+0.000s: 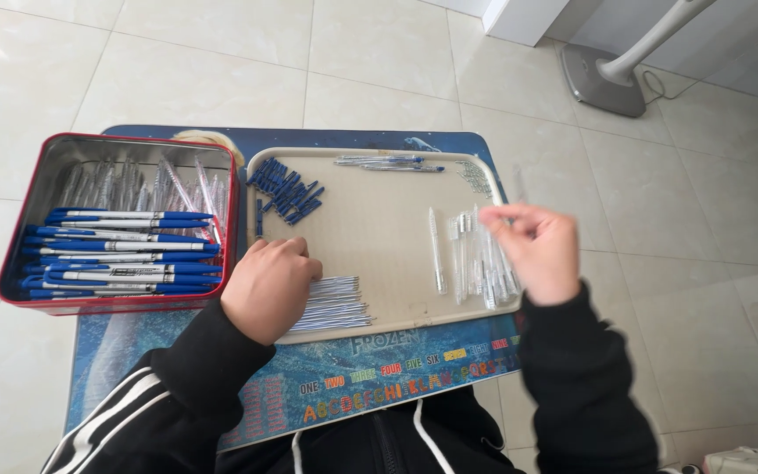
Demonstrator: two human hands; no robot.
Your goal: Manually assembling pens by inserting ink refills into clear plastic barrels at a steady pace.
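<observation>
A beige tray (pixel 379 228) lies on a small blue table (pixel 370 386). My left hand (pixel 269 285) rests fisted on the tray's near left, fingers touching a pile of thin ink refills (pixel 335 303). Whether it grips one is hidden. My right hand (pixel 537 250) hovers above a pile of clear pen barrels (pixel 475 259) at the tray's right, fingertips pinched on a blurred clear pen barrel (pixel 519 189). Blue pen caps (pixel 284 193) are heaped at the tray's far left. Two or three assembled pens (pixel 388 162) lie along the far edge.
A red metal tin (pixel 24 246) left of the tray holds several finished blue pens (pixel 125 254) and clear parts. Small springs (pixel 477 175) sit at the tray's far right corner. A grey fan base (pixel 603 83) stands on the tiled floor beyond the table.
</observation>
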